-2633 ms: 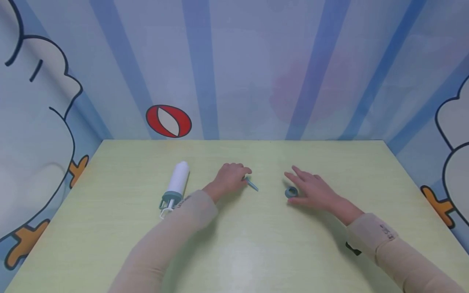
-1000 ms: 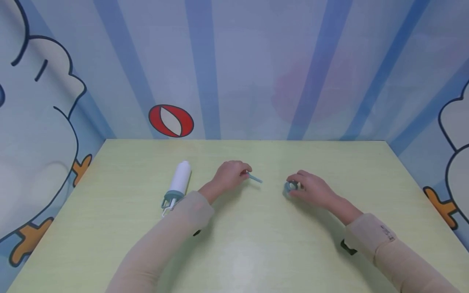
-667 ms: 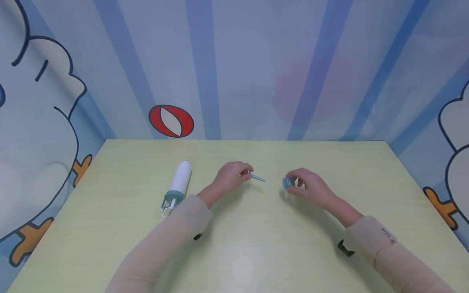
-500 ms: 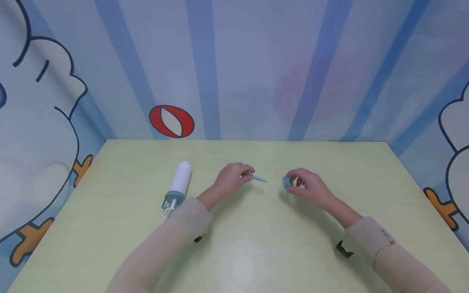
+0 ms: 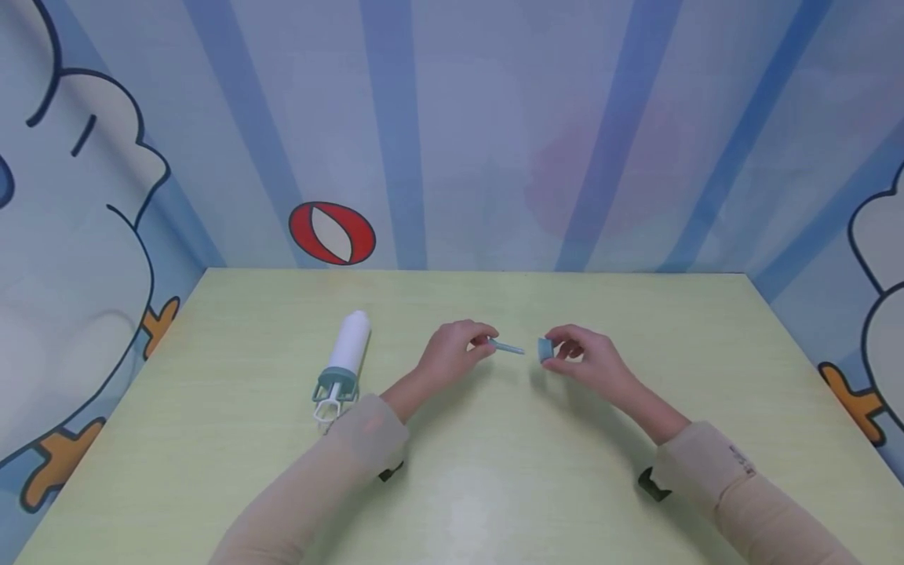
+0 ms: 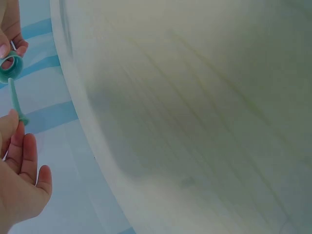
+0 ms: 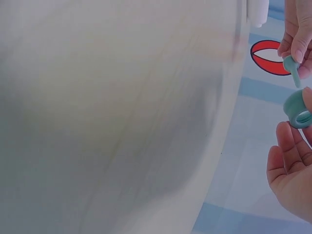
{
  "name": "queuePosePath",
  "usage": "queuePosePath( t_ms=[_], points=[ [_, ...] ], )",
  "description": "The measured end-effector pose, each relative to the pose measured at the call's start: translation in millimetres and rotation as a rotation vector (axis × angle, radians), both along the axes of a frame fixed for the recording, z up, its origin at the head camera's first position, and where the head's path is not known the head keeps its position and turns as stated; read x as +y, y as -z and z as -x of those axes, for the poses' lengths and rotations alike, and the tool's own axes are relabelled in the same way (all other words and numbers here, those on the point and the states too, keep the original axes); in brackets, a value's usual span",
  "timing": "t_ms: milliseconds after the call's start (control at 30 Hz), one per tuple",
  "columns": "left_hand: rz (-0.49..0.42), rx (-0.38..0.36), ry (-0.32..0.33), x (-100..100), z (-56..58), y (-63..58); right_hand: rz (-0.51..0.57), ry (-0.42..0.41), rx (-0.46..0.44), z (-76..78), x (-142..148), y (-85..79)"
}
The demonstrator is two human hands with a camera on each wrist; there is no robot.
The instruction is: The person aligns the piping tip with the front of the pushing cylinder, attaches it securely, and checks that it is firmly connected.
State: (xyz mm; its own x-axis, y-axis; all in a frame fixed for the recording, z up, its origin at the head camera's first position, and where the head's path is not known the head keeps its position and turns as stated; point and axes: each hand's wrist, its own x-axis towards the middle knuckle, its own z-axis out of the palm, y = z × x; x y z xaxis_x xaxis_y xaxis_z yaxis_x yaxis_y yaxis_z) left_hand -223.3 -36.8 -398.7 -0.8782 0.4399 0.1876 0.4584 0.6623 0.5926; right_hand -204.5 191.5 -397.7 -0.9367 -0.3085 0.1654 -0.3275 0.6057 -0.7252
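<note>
1. Two hands are raised over one table (image 5: 452,479), each with a narrow grip on one teal piece.
2. One nozzle (image 5: 508,348) is pinched at its wide end between the thumb and fingers of the left hand (image 5: 450,351); its thin tip points toward the right hand (image 5: 595,362).
3. One ring (image 5: 545,350) is pinched between the thumb and fingers of the right hand, just beside the nozzle's tip; the head view shows a small gap between the two pieces.
4. One white syringe (image 5: 348,345), with a teal collar and a white handle, lies on the table to the left of both hands, its handle end nearer the person.
5. Two beige sleeves (image 5: 759,498) cover the arms, with one dark piece (image 5: 654,485) showing under each cuff.
6. One red-and-white oval (image 5: 362,235) is printed on the blue-striped wall (image 5: 487,118); three orange feet (image 5: 852,402) show at the sides, two left and one right.
7. One patch of dark marks (image 5: 741,460) on the right cuff is too small to read.
</note>
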Motion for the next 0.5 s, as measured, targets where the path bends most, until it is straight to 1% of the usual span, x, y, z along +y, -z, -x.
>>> queuePosePath(
  t_ms=[100, 233, 367, 467, 500],
  points=[
    [-0.019, 0.002, -0.012, 1.2, -2.2, -0.1, 0.034, 0.001, -0.017, -1.7, -3.0, -0.4],
    [-0.050, -0.001, -0.011, 3.7, -3.8, 0.8, 0.065, -0.011, -0.037, -3.7, -7.2, -0.4],
    [-0.069, -0.025, -0.014, 6.4, -5.9, 1.9, 0.064, -0.017, -0.041, -14.2, -17.3, -14.6],
    [-0.077, -0.040, -0.020, 7.5, -8.4, 0.9, 0.075, -0.021, -0.041, -15.3, -20.0, -15.0],
    [-0.076, -0.042, -0.022, 7.7, -9.3, 0.5, 0.085, -0.026, -0.042, -13.8, -19.4, -12.1]
  ],
)
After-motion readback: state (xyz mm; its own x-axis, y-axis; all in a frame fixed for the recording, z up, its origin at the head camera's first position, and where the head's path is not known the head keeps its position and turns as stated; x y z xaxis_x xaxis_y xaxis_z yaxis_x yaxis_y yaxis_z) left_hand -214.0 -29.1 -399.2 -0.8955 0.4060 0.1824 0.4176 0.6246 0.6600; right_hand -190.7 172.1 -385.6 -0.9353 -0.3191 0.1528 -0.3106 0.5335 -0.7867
